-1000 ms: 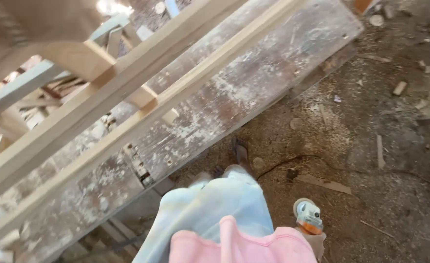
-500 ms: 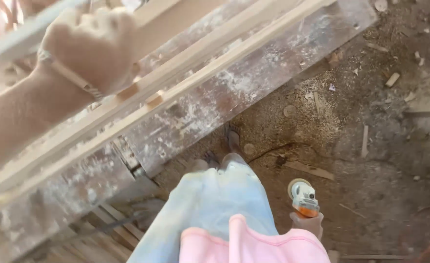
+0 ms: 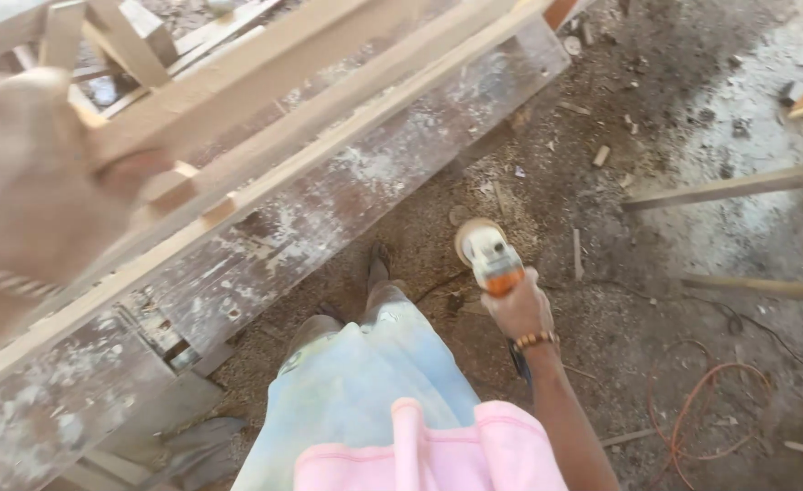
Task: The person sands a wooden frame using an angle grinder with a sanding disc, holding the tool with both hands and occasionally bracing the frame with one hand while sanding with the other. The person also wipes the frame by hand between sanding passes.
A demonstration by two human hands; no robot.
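My left hand (image 3: pixel 33 173), in a dusty glove, grips a rail of a pale wooden frame (image 3: pixel 265 77) that lies along a worn, paint-flecked workbench (image 3: pixel 329 209). My right hand (image 3: pixel 519 309), with a bracelet at the wrist, holds an angle grinder (image 3: pixel 485 253) with a white head and orange body. The grinder is raised beside my right leg, its disc pointing away from me over the dirt floor, a little off the bench's near edge.
Sawdust and wood offcuts (image 3: pixel 601 155) litter the dirt floor. An orange cable (image 3: pixel 692 409) loops on the ground at the right. Wooden slats (image 3: pixel 728 186) lie at the far right. My foot (image 3: pixel 379 264) stands close to the bench.
My right hand has lifted the grinder up and forward from low at my side. My left hand has slid left and lower along the frame. The view has swung to the right.
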